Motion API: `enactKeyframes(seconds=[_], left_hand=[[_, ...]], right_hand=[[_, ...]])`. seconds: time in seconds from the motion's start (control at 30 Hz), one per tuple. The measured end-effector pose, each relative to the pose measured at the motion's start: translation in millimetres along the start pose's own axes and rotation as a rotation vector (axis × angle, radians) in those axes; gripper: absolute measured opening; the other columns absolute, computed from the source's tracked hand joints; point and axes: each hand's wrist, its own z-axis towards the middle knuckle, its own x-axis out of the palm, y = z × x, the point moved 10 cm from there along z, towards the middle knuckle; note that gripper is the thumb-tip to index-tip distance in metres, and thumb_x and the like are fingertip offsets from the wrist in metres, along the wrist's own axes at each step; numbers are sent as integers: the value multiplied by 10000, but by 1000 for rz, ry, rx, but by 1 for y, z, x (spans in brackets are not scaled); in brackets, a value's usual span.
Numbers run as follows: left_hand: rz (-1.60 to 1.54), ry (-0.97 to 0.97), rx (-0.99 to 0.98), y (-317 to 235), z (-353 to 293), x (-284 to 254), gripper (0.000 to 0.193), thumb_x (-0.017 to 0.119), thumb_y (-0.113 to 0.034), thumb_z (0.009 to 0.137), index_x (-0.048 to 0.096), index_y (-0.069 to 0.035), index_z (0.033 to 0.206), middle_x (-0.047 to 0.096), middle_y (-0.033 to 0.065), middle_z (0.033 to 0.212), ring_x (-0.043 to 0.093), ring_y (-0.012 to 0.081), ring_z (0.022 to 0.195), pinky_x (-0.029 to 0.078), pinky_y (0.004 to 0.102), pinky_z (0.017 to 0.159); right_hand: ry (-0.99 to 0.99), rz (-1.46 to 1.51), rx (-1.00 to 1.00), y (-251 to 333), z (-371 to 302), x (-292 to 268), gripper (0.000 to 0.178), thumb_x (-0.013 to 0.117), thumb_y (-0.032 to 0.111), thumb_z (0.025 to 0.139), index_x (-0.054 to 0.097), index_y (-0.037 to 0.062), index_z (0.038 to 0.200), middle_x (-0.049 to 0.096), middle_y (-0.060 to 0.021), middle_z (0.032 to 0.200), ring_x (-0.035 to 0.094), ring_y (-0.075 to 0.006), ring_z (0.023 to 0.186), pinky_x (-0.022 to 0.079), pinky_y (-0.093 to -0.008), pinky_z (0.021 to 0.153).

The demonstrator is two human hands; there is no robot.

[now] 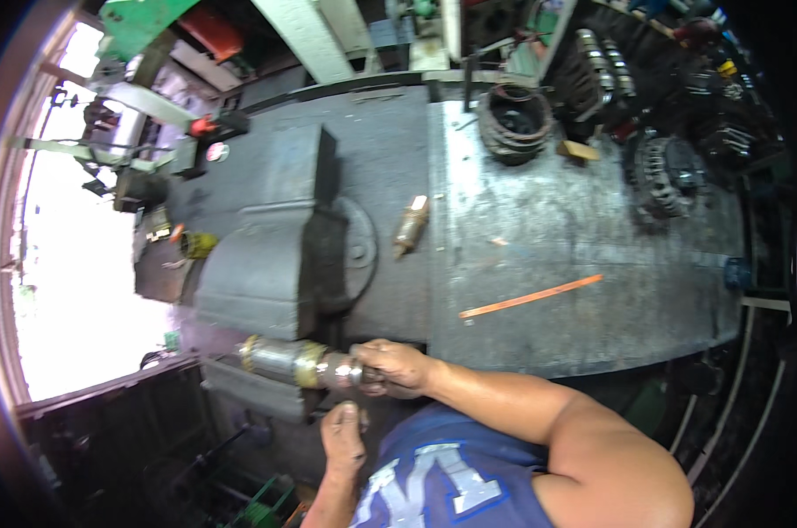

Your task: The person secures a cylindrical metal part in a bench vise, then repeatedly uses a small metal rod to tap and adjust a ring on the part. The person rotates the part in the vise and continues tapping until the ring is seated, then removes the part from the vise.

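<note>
A motor armature (280,357), a metal cylinder with yellowish bands and a copper-coloured end, lies sideways between the jaws of a large grey bench vise (256,280). My right hand (394,363) is closed round the armature's right end, and the fingers cover that end. Just below it is my left hand (344,433), with thumb and fingers curled together. What the left fingers hold, if anything, is hidden. On the bench right of the vise rests a brownish, spindle-shaped metal part (411,226).
An orange strip (530,297) lies on the metal-topped bench (583,339). Toward the back right are a round wound coil ring (515,123), a small wooden block (578,150) and an alternator-like housing (667,176). A yellow cylindrical part (199,245) sits left of the vise.
</note>
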Motion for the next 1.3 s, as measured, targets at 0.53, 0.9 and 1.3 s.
enactKeyframes(seconds=[0.53, 0.9, 1.3], left_hand=[[-135, 32, 55, -30, -6, 5, 523, 527, -417, 1069, 556, -36, 712, 526, 41, 655, 441, 115, 595, 331, 287, 568], [-45, -41, 44, -40, -2, -3, 500, 548, -407, 1060, 579, -48, 714, 548, 7, 665, 463, 90, 603, 352, 268, 568], [84, 52, 62, -24, -3, 7, 526, 527, -432, 1070, 591, -40, 726, 522, -18, 653, 432, 66, 592, 345, 263, 544]], right_hand=[[5, 62, 176, -27, -18, -3, 411, 558, 434, 1054, 514, 132, 779, 419, 29, 654, 423, -128, 591, 357, -283, 576], [-14, 54, 98, -26, -21, -7, 422, 630, 432, 1011, 511, 114, 761, 424, 19, 671, 450, -155, 641, 404, -319, 656], [-318, -416, 8, 25, -15, -30, 453, 545, 447, 1060, 599, 90, 787, 535, 18, 713, 487, -107, 656, 427, -282, 614]])
